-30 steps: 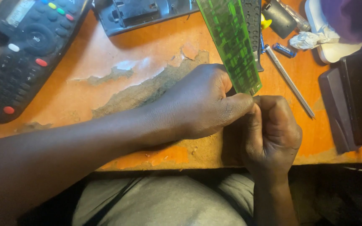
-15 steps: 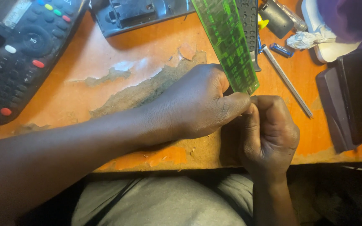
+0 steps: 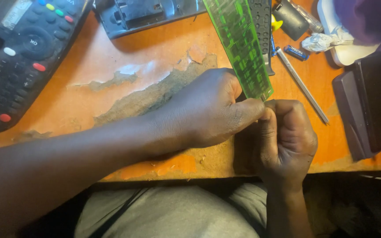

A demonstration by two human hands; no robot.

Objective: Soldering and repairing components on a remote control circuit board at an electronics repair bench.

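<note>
Two bare hands, left hand [image 3: 208, 110] and right hand [image 3: 285, 141]; forearms bare too, no sleeve in view; no ring, watch or glove to be seen; short nails; below the hands, lap covered in plain grey cloth [image 3: 168, 216], softly creased.

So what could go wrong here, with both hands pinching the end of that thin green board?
The green circuit board is long and thin, and the left hand and right hand pinch only its near end, so it might flex or crack. The hands sit at the table's edge; a slip could drop it onto the lap. Its far end lies by the small battery and metal rod, which it could knock.
</note>
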